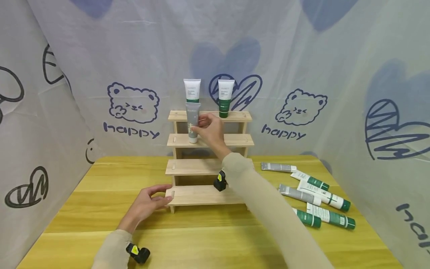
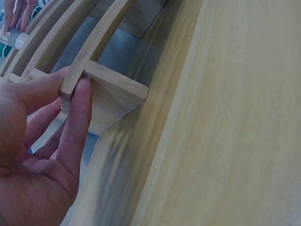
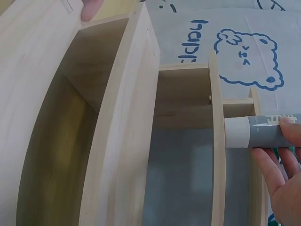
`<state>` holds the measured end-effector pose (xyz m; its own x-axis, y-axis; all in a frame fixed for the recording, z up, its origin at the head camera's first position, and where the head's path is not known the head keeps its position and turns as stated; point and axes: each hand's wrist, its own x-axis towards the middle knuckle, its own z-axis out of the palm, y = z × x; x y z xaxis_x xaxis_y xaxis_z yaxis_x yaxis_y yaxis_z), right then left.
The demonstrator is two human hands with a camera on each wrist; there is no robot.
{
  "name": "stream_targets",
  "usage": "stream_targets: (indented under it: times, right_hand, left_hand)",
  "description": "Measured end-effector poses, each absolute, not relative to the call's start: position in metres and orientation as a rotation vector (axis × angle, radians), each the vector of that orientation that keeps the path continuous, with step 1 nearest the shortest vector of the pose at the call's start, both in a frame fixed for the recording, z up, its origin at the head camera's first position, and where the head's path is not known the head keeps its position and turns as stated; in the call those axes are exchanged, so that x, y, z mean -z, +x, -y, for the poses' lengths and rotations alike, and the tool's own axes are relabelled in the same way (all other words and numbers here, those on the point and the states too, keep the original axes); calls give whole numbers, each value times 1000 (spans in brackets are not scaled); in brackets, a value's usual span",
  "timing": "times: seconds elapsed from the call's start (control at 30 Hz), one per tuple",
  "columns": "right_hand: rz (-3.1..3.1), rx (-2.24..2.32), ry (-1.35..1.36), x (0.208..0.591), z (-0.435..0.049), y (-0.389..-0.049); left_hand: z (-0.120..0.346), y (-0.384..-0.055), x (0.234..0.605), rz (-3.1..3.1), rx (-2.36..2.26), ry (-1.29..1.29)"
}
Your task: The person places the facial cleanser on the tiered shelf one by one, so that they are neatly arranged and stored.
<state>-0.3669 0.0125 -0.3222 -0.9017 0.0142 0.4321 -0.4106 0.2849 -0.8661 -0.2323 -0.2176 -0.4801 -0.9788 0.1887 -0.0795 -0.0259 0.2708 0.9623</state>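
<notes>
My right hand (image 1: 212, 130) grips a grey tube (image 1: 192, 121) that stands upright, cap down, on the second step from the top of a wooden stepped rack (image 1: 198, 195). In the right wrist view the tube's white cap (image 3: 236, 132) meets the step's board. My left hand (image 1: 147, 204) pinches the left end of the lowest step, thumb and forefinger on either side of the board (image 2: 77, 75). On the top step stand two white-and-green tubes, the left one (image 1: 192, 89) partly hidden behind the grey tube, the right one (image 1: 225, 98) in plain sight.
Several tubes lie loosely on the table's right side, among them a grey tube (image 1: 278, 167), another grey tube (image 1: 299, 194) and a white-and-green tube (image 1: 330, 216). My right sleeve partly covers one green tube (image 1: 307, 218). A patterned cloth (image 1: 134, 59) hangs behind and beside the wooden table (image 1: 80, 224).
</notes>
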Motion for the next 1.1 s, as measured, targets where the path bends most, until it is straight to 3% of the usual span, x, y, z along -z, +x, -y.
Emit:
stream_targets:
  times: [1.1]
  right_hand:
    - [2304, -1611, 464, 324, -18, -367]
  left_hand:
    - [218, -233, 480, -2338, -1813, 163]
